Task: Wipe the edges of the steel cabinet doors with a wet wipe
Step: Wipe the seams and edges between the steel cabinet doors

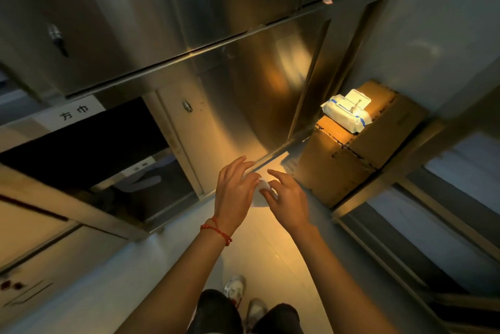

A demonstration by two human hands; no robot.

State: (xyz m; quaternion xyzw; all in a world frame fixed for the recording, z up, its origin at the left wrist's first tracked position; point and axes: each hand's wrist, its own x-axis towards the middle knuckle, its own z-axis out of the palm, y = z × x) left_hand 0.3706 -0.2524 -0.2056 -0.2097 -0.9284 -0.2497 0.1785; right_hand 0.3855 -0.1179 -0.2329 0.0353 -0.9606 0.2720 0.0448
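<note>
— What are the hands doing?

— The right hand and left hand meet over a white wet wipe. The right seems to pinch it, though blur makes that uncertain; the left's fingers are spread and loose, probably smoothing it flat for wiping.

— And the doors?

— Just beyond the fingertips: the steel cabinet door, its lower edge close. The wipe pack sits lid-up on a cardboard box nearby, handy for fresh sheets.
</note>
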